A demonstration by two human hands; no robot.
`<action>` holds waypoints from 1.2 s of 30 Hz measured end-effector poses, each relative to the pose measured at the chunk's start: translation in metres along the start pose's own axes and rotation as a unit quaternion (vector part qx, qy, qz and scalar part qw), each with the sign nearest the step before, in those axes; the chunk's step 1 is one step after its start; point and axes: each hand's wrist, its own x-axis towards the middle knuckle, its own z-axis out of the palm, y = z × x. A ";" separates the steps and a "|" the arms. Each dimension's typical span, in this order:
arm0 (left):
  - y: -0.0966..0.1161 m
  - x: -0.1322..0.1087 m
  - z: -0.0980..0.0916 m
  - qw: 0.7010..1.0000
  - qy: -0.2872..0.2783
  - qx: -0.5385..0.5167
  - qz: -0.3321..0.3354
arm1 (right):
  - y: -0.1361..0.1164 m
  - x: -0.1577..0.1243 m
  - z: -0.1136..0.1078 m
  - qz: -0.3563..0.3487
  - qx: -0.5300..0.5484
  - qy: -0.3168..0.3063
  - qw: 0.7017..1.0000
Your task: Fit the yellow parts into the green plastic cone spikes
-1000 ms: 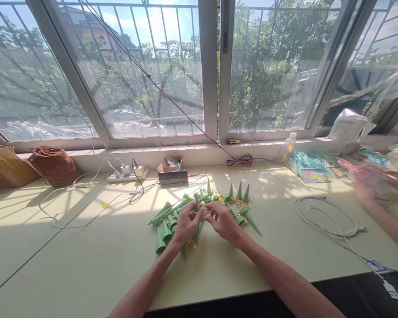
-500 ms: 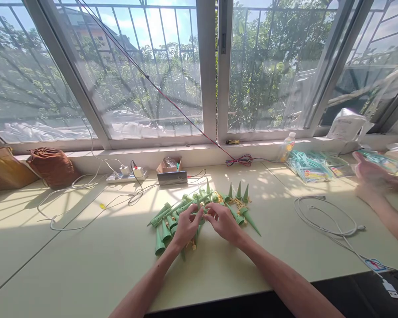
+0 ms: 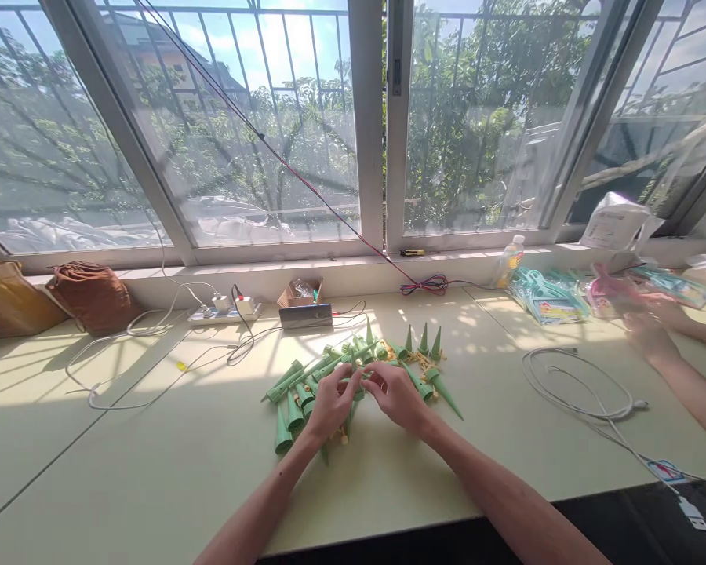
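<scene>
Your left hand (image 3: pixel 328 406) and right hand (image 3: pixel 398 398) meet fingertip to fingertip, both pinching one green cone (image 3: pixel 356 388) above the cone pile (image 3: pixel 294 396), mid-surface. Bare table (image 3: pixel 123 471) left and toward the front edge. Power strip (image 3: pixel 223 315) sits by the back edge. White cable (image 3: pixel 582 396) well apart right; its tag (image 3: pixel 664 472) too small to read. Co-worker's hand (image 3: pixel 647 339) at the right edge.

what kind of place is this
Probably a small assembly or packing workbench by a window: a pile of green plastic cones lies on the long table, teal retail packets sit at the right near another person's hand, and a power strip sits by the sill.
</scene>
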 end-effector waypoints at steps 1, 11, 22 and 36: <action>-0.001 0.000 0.000 1.000 -0.001 0.002 0.002 | 0.000 0.000 0.000 0.000 -0.001 -0.002 1.000; 0.000 0.000 0.000 1.000 0.000 0.009 0.000 | -0.004 0.000 -0.002 0.003 -0.008 -0.010 1.000; 0.000 0.000 -0.001 1.000 -0.005 0.014 0.003 | -0.005 0.000 -0.002 -0.003 -0.029 -0.018 0.999; 0.000 -0.001 0.000 1.000 -0.014 0.006 -0.006 | -0.003 0.000 -0.001 -0.010 -0.030 -0.028 0.999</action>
